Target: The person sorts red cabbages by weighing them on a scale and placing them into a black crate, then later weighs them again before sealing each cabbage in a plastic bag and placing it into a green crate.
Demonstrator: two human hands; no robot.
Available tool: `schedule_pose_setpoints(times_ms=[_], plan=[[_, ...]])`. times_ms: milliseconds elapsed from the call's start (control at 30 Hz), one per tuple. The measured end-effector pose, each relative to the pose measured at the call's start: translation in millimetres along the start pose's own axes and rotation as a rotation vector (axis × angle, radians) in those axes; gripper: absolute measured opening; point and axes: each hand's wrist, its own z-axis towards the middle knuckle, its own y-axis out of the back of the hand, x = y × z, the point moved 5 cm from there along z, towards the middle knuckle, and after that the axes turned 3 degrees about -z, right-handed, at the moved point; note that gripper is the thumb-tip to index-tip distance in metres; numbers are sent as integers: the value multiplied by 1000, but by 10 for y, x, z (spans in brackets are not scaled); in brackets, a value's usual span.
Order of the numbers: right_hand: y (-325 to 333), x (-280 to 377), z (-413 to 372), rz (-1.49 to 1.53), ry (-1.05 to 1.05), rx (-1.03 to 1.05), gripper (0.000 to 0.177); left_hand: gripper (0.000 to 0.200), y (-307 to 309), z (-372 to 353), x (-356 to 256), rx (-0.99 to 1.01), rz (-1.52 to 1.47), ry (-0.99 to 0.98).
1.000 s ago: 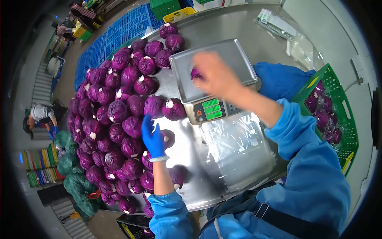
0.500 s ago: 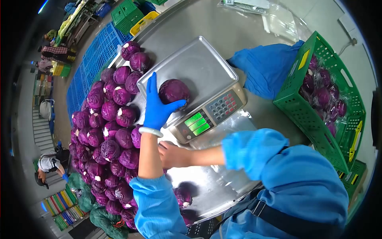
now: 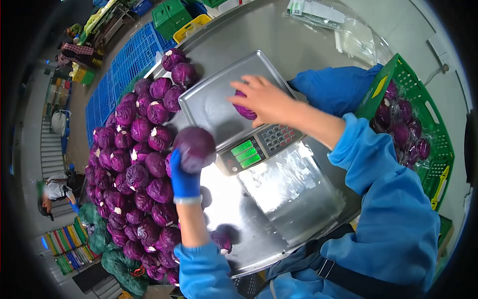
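Steel table [image 3: 234, 209] fills frame. Left side: heap of red cabbages [image 3: 134, 164]. Centre-left: gloved left hand [image 3: 183, 179] curled under raised cabbage [image 3: 195, 147], gripping it. Centre: scale [image 3: 219, 99]; bare right hand [image 3: 264, 99] closed over second cabbage [image 3: 245, 110] resting on it. Right edge: green crate [image 3: 382, 85], bagged cabbages inside.

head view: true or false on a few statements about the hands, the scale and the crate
The left hand wears a blue glove and holds a red cabbage. True.
The right hand is gloved as well. False: it is bare.
The right hand lies on a second cabbage on the scale pan. True.
The green crate is empty. False: it holds wrapped cabbages.
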Motion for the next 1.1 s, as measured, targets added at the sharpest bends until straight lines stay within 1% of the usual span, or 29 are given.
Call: schedule_pose_setpoints(times_ms=[33, 67, 100, 133, 167, 200, 267, 333, 367, 400, 467, 500, 533, 567, 600, 633, 667, 700, 733, 767, 833, 867, 900, 933, 967, 1033, 1100], plan=[[94, -46, 65, 13, 26, -11, 82, 44, -95, -361, -144, -103, -97, -3], [316, -231, 85, 163, -83, -150, 85, 47, 48, -717, -304, -140, 354, -238], [532, -468, 44, 313, -188, -282, 89, 52, 124, -1103, -404, -172, 818, -420], [624, -681, -30, 338, -273, -283, 93, 58, 201, -1510, -494, -304, 1277, -609], [669, -843, -129, 362, -361, -281, 96, 66, 326, -1853, -527, -405, 1468, -591], [532, -896, -209, 454, -406, -193, 99, 74, 449, -2197, -560, -509, 1657, -560], [119, -894, -313, 625, -489, -35, 104, 88, 926, -2817, -643, -619, 1605, -312], [-88, -732, -265, 721, -533, 9, 106, 76, 1251, -3455, -572, -756, 1675, -498], [-213, -608, -220, 775, -549, 39, 108, 74, 1332, -3717, -559, -771, 1541, -536], [-344, -519, -138, 729, -522, 68, 110, 71, 1411, -3982, -545, -783, 1407, -580], [-606, -487, -32, 714, -545, 81, 108, 66, 1306, -4345, -513, -903, 1546, -554], [-685, -437, 26, 711, -540, 92, 107, 63, 1453, -4585, -454, -949, 1366, -550], [-662, -388, 56, 726, -586, 32, 105, 59, 1629, -4882, -371, -1009, 1184, -559], [-629, -337, 72, 755, -631, 57, 107, 57, 1728, -5162, -382, -994, 892, -628], [-630, -131, 10, 1013, -645, 29, 98, 55, 1816, -5373, -381, -816, 360, -727], [-472, 245, -39, 1170, -566, 90, 88, 52, 1914, -5620, -321, -716, 24, -779], [-423, 665, -115, 1460, -527, 173, 82, 50, 2025, -5924, -204, -731, -142, -815], [-443, 1009, -240, 1617, -478, 239, 75, 55, 2203, -6226, -32, -826, -276, -798], [-536, 1348, -419, 1752, -429, 355, 72, 61, 2377, -6521, 143, -923, -417, -790], [-466, 1953, -493, 1868, -189, 479, 74, 66, 2546, -6809, 320, -1020, -555, -790], [-722, 2915, -890, 1864, -386, 739, 94, 65, 3020, -7329, 600, -1108, -689, -865], [-729, 3492, -1004, 1939, -264, 798, 98, 64, 3270, -7560, 713, -1148, -686, -873], [-607, 4262, -1107, 2010, -143, 857, 103, 63, 3526, -7786, 823, -1188, -683, -877], [-614, 4821, -1250, 1988, -58, 993, 105, 58, 3811, -8002, 907, -1248, -679, -894], [-599, 5360, -1369, 1958, 24, 1129, 106, 56, 4143, -8196, 958, -1232, -641, -894], [-484, 6320, -1614, 1893, -20, 1533, 107, 51, 4780, -8520, 1096, -1388, -555, -798], [-512, 7048, -1843, 1834, -14, 1656, 108, 46, 5232, -8657, 1053, -1532, -355, -647]])
